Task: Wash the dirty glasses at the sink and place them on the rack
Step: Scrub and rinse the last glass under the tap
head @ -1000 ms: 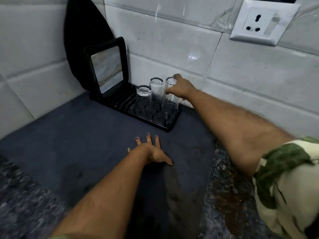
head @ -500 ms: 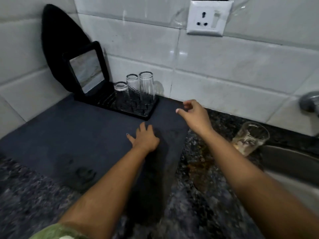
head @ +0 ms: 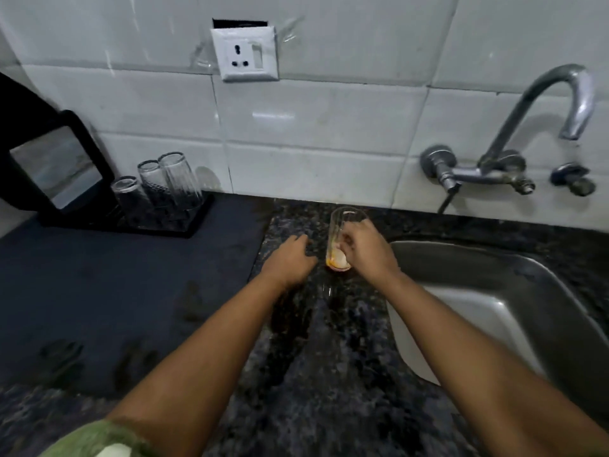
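A dirty glass (head: pixel 339 225) with orange residue at its bottom stands on the dark granite counter (head: pixel 329 357), just left of the steel sink (head: pixel 494 291). My right hand (head: pixel 365 249) is wrapped around its right side. My left hand (head: pixel 290 258) rests flat on the counter close to the glass's left, fingers apart, holding nothing. Three clear glasses (head: pixel 164 183) stand upside down on the black rack (head: pixel 194 222) at the back left.
A dark mat (head: pixel 115 291) with wet marks covers the counter's left part. A black-framed mirror (head: pixel 59 166) leans at the rack's left end. The tap (head: pixel 560 103) juts from the tiled wall over the sink. A white socket (head: pixel 245 54) sits above.
My right hand has left the rack, swung right and closed on the dirty glass by the sink. My left hand slid right off the mat. The view has turned toward the sink.
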